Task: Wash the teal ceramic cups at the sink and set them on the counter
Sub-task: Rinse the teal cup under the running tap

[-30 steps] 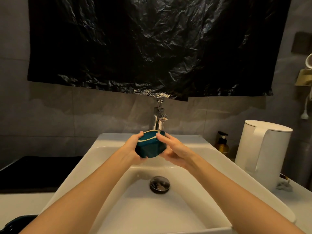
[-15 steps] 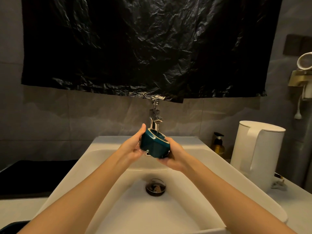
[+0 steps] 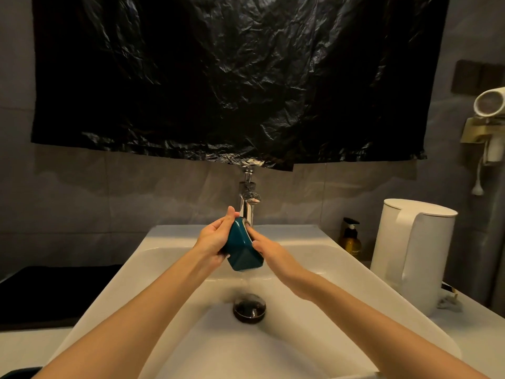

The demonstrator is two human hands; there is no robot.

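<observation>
My left hand [image 3: 215, 238] and right hand [image 3: 270, 252] both grip the teal cup [image 3: 242, 248], which is tilted just under the faucet [image 3: 247, 207] over mid-sink [image 3: 155, 258]. Basin walls are well apart on both sides. Kettle [image 3: 410, 255] stands right of the rim.

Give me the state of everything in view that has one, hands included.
teal cup, tipped on its side, held in both hands under the tap.
tap, running; water falls from the cup into the sink.
left hand, grips the cup's side.
right hand, grips the cup's rim; fingers hidden.
drain, stopper position unclear.
kettle, upright, lid shut.
pump bottle, upright.
</observation>
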